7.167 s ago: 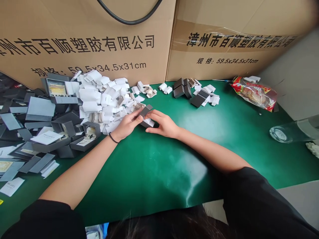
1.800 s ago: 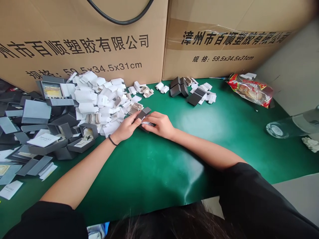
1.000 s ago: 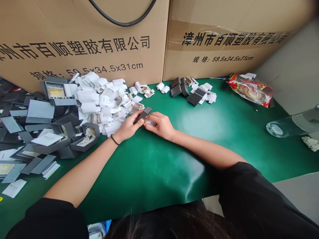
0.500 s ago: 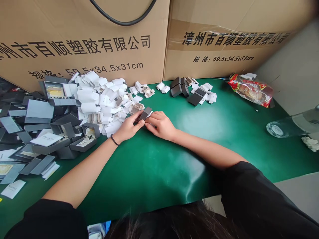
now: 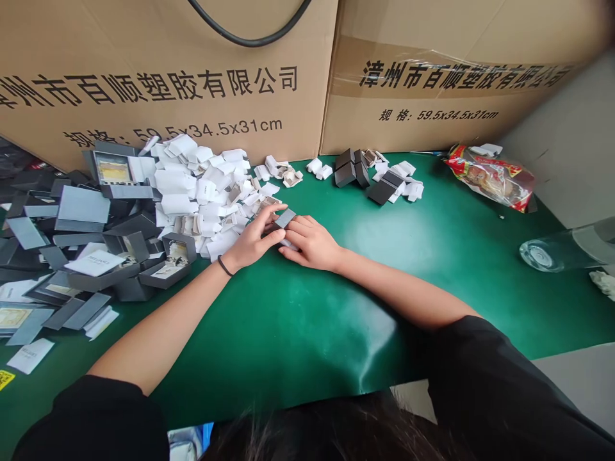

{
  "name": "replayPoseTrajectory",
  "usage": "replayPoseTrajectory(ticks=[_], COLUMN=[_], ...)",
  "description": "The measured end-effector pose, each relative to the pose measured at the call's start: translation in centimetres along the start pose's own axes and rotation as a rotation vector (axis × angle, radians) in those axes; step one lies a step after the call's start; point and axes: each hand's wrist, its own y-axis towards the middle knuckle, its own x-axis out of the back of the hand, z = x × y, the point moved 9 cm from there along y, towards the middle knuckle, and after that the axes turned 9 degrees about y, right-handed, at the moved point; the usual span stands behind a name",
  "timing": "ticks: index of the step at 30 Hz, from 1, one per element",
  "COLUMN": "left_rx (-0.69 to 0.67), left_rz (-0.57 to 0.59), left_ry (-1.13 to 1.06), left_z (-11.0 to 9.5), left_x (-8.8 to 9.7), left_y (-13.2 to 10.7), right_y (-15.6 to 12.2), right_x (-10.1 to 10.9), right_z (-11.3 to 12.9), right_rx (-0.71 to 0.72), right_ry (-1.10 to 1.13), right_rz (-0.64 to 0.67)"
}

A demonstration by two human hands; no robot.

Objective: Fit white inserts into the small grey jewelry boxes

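Observation:
Between my two hands is a small dark grey box (image 5: 285, 219), its flat grey panel tilted up; the rest is largely covered by fingers. My left hand (image 5: 252, 242) grips its left side with thumb and fingers. On the other side my right hand (image 5: 312, 243) has its fingers curled round the box, and a pale edge shows beneath them. Just left of my left hand lies a heap of white folded card pieces (image 5: 206, 192). Farther left is a pile of dark grey boxes (image 5: 84, 208), several with lids open and pale inserts showing.
Two large cardboard cartons (image 5: 230, 38) stand along the back of the green table (image 5: 269, 333). Closed dark boxes (image 5: 350, 168) sit at the back beside white pieces. To the right are a red food packet (image 5: 494, 178) and a clear bottle (image 5: 567, 246) on its side.
The grey box's panel has swung up and now shows its lighter face. My left fingers have lifted and spread slightly. The whole view has shifted a little.

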Motion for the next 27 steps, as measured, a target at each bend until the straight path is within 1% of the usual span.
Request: replayPoseTrajectory(ticks=[6,11,16,20,23,25,27], left_rx=[-0.114,-0.179,-0.154,-0.087,-0.058,-0.047,-0.026], left_rz=[-0.19,-0.225,-0.229,-0.202,-0.186,-0.189,-0.199], left_ry=[0.352,0.468,0.456,0.42,0.346,0.304,0.307], left_z=[-1.7,-2.0,-1.6,-1.2,-1.0,-1.0,-1.0], left_x=[0.7,0.6,0.9,1.2,1.2,1.2,1.3], left_y=[-0.3,-0.5,-0.3,0.0,0.2,0.2,0.2], right_y=[0.1,0.1,-0.2,-0.2,-0.1,0.0,0.1], right_x=[-0.7,-0.2,0.3,0.3,0.2,0.2,0.2], right_z=[0.5,1.0,-0.1,-0.3,-0.2,-0.2,-0.4], right_rx=[0.027,0.053,-0.016,0.025,0.026,-0.003,-0.041], right_ry=[-0.017,-0.066,-0.022,0.035,0.086,0.127,0.173], right_rz=[0.045,0.016,0.055,0.123,0.129,0.121,0.117])
